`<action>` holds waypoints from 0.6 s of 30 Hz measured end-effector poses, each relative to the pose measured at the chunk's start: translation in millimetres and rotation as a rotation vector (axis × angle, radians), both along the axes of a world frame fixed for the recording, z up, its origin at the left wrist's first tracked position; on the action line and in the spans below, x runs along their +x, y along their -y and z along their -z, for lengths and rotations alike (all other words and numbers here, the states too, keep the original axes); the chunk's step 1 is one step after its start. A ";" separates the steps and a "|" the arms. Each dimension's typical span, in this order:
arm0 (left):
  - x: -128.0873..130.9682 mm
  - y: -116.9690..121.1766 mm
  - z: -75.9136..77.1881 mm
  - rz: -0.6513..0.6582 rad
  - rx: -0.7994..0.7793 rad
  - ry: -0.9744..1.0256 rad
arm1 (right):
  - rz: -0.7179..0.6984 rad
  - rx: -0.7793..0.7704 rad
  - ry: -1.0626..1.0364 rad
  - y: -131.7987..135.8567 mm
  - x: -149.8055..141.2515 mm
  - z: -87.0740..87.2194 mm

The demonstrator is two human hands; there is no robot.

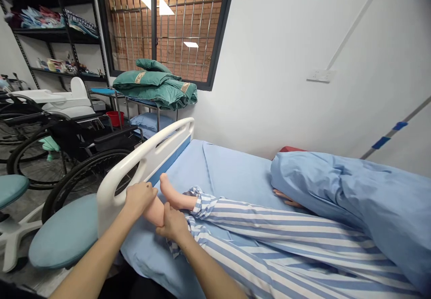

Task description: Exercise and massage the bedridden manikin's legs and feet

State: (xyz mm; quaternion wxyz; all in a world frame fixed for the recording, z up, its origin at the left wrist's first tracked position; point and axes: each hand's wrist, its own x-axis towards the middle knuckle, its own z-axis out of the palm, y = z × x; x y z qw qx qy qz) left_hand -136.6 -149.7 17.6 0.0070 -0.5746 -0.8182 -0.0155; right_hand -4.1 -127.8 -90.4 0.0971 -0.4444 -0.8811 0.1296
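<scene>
On the bed lie two legs in blue-and-white striped trousers (269, 227); the feet look smooth and pinkish, like a nursing manikin's. My left hand (139, 198) is closed over the toe end of the near foot (155, 213). Around the ankle of that same foot, my right hand (173, 223) is wrapped, thumb towards the sole side. Beside it the far foot (177, 199) rests with toes up, touched by neither hand. A light blue quilt (336, 191) covers the upper body, and part of a hand (288, 198) shows under its edge.
A white footboard (148, 153) rises at the bed's end, close to my left hand. Beyond it are a wheelchair (90, 142), a round teal stool (67, 231) and a trolley with folded green quilts (158, 85). A shelf rack (57, 32) stands at the back left.
</scene>
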 end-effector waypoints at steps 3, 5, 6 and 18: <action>3.7 -9.9 -2.5 0.098 0.008 -0.129 | 0.001 -0.007 -0.007 0.8 0.9 -2.0; 8.1 -14.5 -1.4 0.170 -0.013 -0.183 | -0.007 -0.016 -0.007 1.1 1.4 -3.6; 10.7 -15.9 -0.7 0.183 -0.035 -0.201 | -0.012 -0.017 -0.008 1.0 1.6 -4.1; 5.3 -17.7 33.4 0.266 0.161 -0.168 | 0.003 -0.050 0.033 -0.7 0.8 -0.9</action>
